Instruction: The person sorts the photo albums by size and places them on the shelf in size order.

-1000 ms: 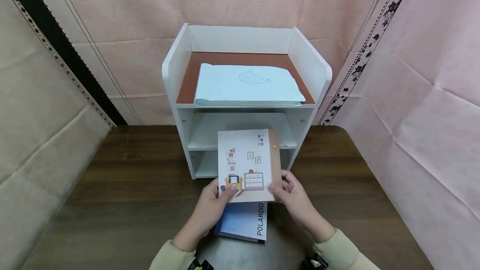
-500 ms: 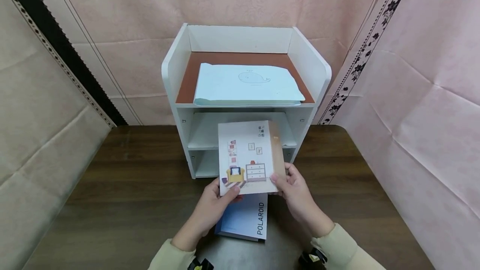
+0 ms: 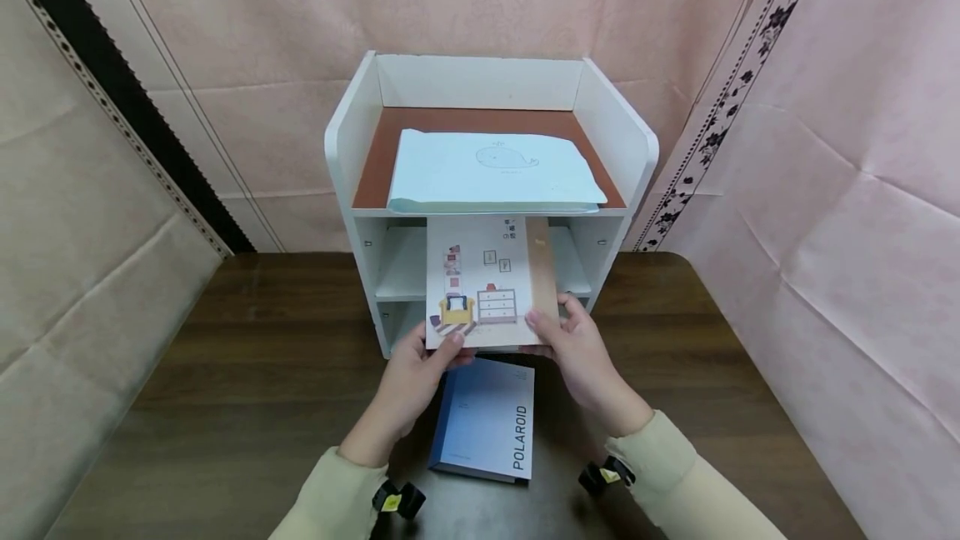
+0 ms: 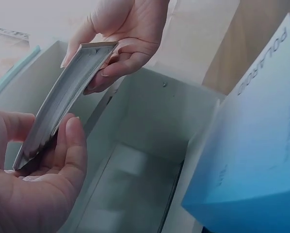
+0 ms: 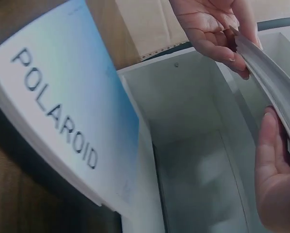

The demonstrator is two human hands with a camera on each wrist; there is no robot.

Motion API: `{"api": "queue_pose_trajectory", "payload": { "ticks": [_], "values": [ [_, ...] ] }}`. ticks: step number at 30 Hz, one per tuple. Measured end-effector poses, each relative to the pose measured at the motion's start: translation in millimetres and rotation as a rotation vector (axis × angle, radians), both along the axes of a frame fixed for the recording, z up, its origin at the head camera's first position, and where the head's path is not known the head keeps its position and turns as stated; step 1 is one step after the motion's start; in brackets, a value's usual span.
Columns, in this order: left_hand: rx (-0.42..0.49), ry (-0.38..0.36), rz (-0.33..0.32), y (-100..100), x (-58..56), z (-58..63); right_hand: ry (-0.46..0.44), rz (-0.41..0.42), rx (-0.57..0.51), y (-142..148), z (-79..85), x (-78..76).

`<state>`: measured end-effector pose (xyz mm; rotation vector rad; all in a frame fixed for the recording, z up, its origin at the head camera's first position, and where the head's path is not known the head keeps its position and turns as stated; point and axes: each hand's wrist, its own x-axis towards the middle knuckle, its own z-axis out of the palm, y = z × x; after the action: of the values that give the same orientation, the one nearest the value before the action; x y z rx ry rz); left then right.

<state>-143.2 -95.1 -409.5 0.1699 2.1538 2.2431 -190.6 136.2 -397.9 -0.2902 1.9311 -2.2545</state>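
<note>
Left fingers (image 4: 74,144) and right fingers (image 5: 267,148) pinch the white book (image 3: 467,277) (at its near end)

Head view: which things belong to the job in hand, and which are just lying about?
Likely the job:
book with furniture drawings, gripped by left hand and right hand
white shelf unit, partly behind it

Likely just lying about:
POLAROID book, untouched on the table
pale sheet with whale drawing, on the unit's top
</note>
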Motion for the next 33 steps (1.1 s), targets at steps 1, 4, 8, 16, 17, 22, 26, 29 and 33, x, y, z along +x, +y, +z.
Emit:
{"api": "queue_pose_trajectory", "payload": {
  "ticks": [1,4,8,16,17,22,26,29,33],
  "values": [
    [0.011,0.006,0.000,-1,-1.7,0.4,0.002,0.004,0.000,-1,1.2,-1.4],
    [0.036,0.019,-0.002,-4,-6.0,0.7,0.009,0.013,0.002,-3,4.0,-4.7],
    [0.038,0.017,0.002,-7,-9.9,-0.4,0.013,0.021,0.019,-5,6.9,-7.5],
    [0.051,0.006,-0.004,-11,-14.1,-1.5,-0.004,0.018,0.043,-8,7.3,-11.2],
    [0.053,0.001,-0.005,-12,-14.6,-2.1,-0.004,0.016,0.047,-9,7.1,-11.3],
    [0.064,-0.036,-0.007,-15,-17.6,-6.4,-0.005,0.007,0.063,-11,0.5,-13.1],
    [0.059,-0.066,-0.007,-17,-18.7,-7.5,0.016,-0.003,0.066,-13,-4.3,-13.7],
    [0.059,-0.079,-0.002,-18,-19.3,-7.8,0.036,-0.008,0.067,-14,-6.6,-13.9],
    [0.078,-0.087,-0.005,-20,-20.2,-9.3,0.051,-0.009,0.065,-16,-9.4,-14.6]
  ]
}}
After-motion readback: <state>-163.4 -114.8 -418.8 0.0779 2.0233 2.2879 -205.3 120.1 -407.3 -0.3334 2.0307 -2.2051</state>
